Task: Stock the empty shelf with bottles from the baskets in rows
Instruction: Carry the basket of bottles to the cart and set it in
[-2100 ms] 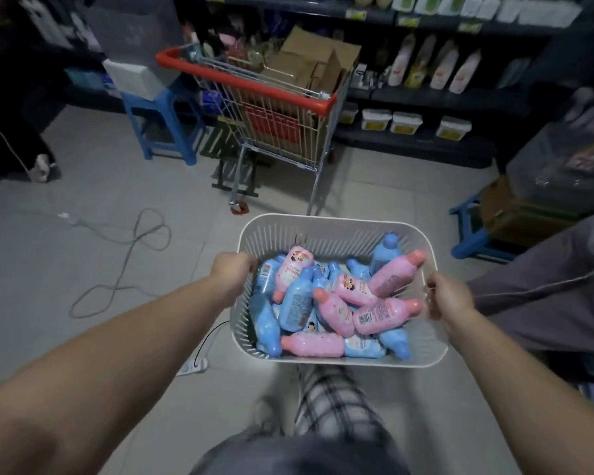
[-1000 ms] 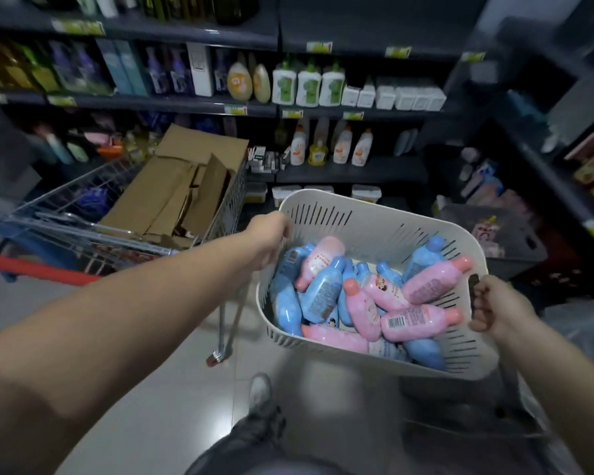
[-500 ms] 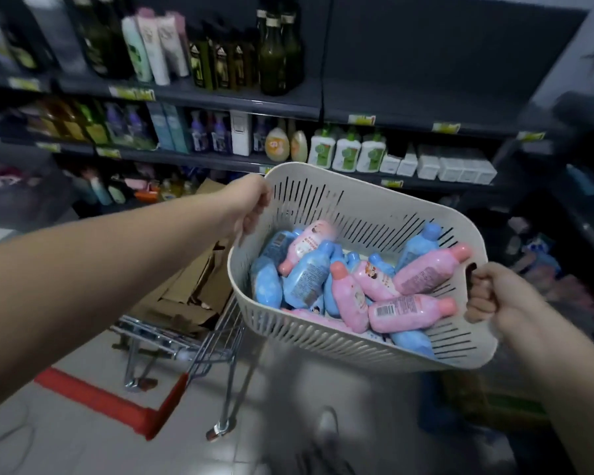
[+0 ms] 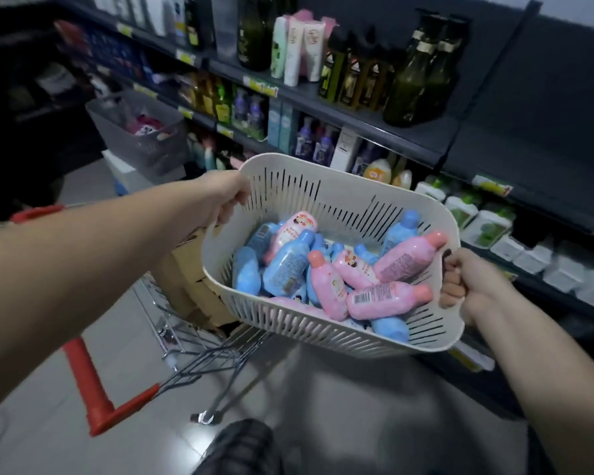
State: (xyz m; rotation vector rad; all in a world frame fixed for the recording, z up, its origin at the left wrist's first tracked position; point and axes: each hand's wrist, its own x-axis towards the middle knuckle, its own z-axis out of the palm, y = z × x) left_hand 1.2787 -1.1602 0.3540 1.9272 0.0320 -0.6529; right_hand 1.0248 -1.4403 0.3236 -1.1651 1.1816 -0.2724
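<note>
I carry a white slotted plastic basket (image 4: pixel 326 197) in the air in front of me. My left hand (image 4: pixel 225 197) grips its left rim and my right hand (image 4: pixel 467 281) grips the handle on its right side. Several pink bottles (image 4: pixel 388 298) and blue bottles (image 4: pixel 287 265) lie jumbled inside it. The basket tilts down toward me. Behind it, at the upper right, a dark bare shelf section (image 4: pixel 542 108) stands beside stocked shelves.
A shopping cart (image 4: pixel 199 354) with a red handle and flattened cardboard stands at my lower left, under the basket. A grey basket (image 4: pixel 141 132) sits on a box at the left. Dark glass bottles (image 4: pixel 419 77) and tubes fill the shelves ahead. My knee shows at the bottom.
I have turned right and stepped nearer the shelves with the basket. The basket has risen and the cart has slid to the lower left of the view.
</note>
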